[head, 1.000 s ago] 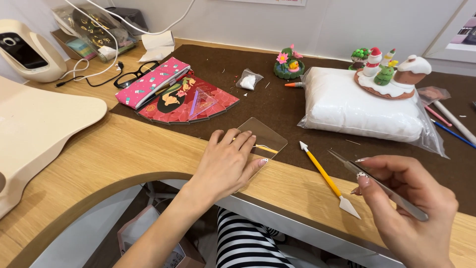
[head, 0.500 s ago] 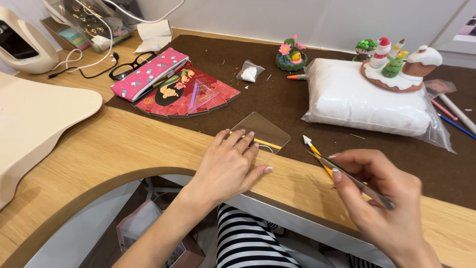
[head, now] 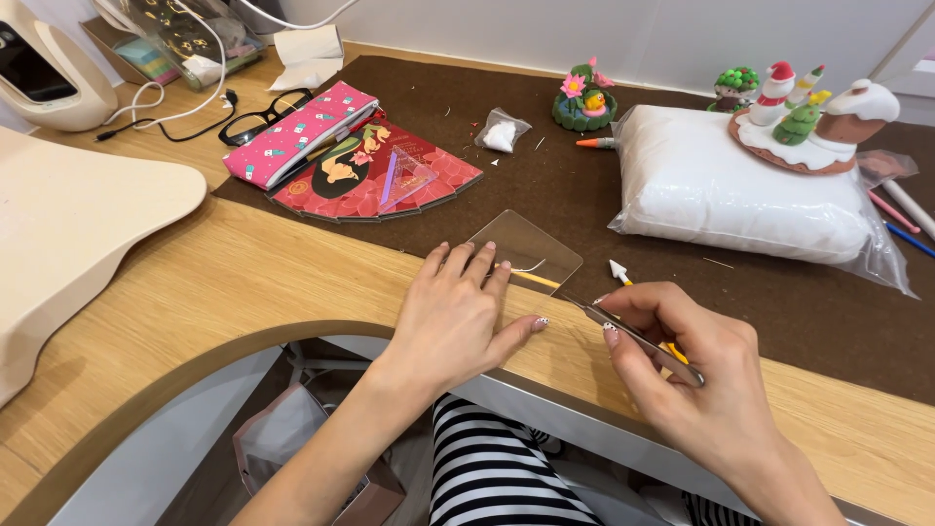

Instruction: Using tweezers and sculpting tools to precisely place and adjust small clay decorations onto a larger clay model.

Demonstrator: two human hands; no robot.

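The left hand [head: 458, 312] lies flat, fingers spread on a clear plastic sheet [head: 528, 249]; the right hand [head: 682, 356] pinches a thin metal tool [head: 638, 336], tip pointing to ten o'clock. A slip could likely scratch the glossy, transparent sheet at the counter [head: 224, 282] edge.

We see a big clear plastic bag [head: 740, 190] stuffed with white material lying on the dark brown mat at the right, clay figures resting on top of it. A small clear zip bag [head: 502, 131] holding a white lump sits on the mat further back, near the middle. At the far left corner a rounded cream device shows a dark, unlit screen [head: 29, 63]. Behind the pink pouch, at the top edge, a clear plastic container [head: 190, 39] holds coloured sticky pads and odds and ends.
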